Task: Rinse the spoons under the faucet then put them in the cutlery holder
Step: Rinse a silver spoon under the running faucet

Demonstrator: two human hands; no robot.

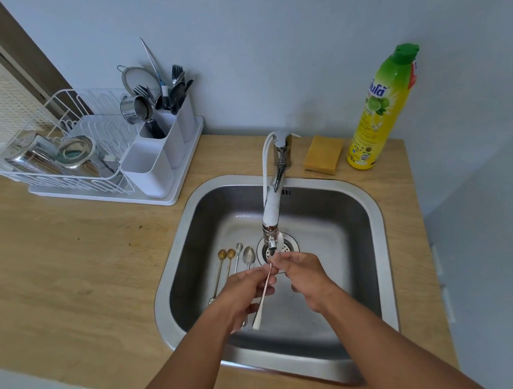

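With my left hand (248, 284) pinching the slim white-handled spoon (263, 297) and my right hand's (303, 273) fingers curled at its bowl, I should turn it slowly under the white-and-chrome faucet (271, 216) spout.

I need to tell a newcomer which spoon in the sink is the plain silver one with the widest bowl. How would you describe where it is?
Look in the steel sink, left of the drain, where four spoons lie side by side. The wide silver spoon is the rightmost, nearest the drain. The two leftmost have small gold bowls, the third a narrower silver one.

Held spoon (262, 297) bowl hidden behind faucet (271, 211) tip; water flow unclear.
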